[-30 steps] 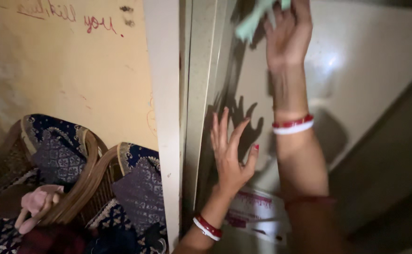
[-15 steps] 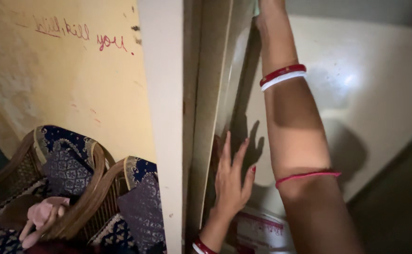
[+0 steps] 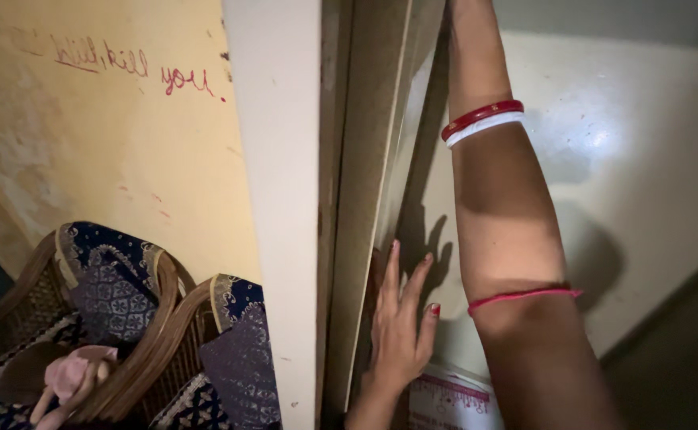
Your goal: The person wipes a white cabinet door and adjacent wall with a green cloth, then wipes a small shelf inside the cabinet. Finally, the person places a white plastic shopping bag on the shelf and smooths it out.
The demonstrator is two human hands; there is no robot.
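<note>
My left hand point(image 3: 400, 326) lies flat with spread fingers against the cream door point(image 3: 651, 175), close to the door's edge point(image 3: 365, 207) and the white door frame point(image 3: 277, 199). It holds nothing. My right arm point(image 3: 496, 207) reaches straight up along the door, with red and white bangles near the wrist and a red thread near the elbow. The right hand itself is above the top of the picture and hidden.
A printed paper sheet point(image 3: 448, 402) hangs low on the door beside my left wrist. Left of the frame is a yellow wall point(image 3: 110, 159) with red scribbles. Below it stand two wicker chairs point(image 3: 150, 318) with blue patterned cushions and a pink doll point(image 3: 66, 378).
My right hand, which held a pale green cloth a second ago, has risen out of the top of view. My left hand has slid lower on the door.
</note>
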